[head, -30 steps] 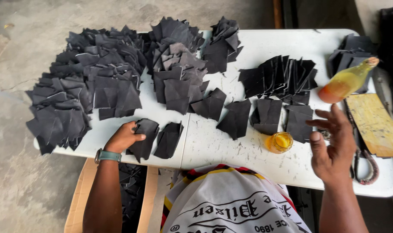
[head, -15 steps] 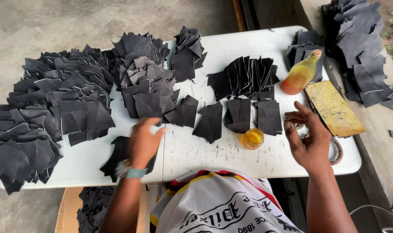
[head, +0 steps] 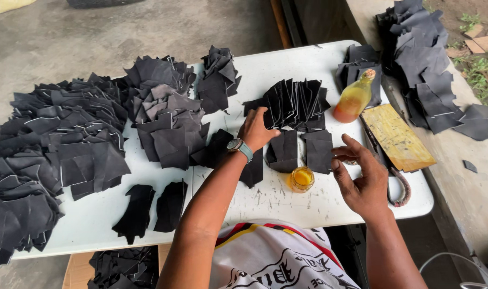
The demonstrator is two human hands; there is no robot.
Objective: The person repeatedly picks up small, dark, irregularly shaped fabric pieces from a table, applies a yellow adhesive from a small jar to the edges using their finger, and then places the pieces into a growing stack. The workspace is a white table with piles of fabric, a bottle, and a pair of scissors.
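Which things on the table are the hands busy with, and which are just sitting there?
In use:
left hand on the fanned black pieces
right hand beside the flat black pieces
small jar of yellow liquid

Lying about:
bottle
yellow board
big heaps

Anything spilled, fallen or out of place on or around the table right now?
No spill shows: the bottle stands upright and the small jar sits level. Off the table, one stray black piece lies alone on the concrete ledge, and more pieces lie on the floor beneath the near edge. The left hand rests on the black pieces.
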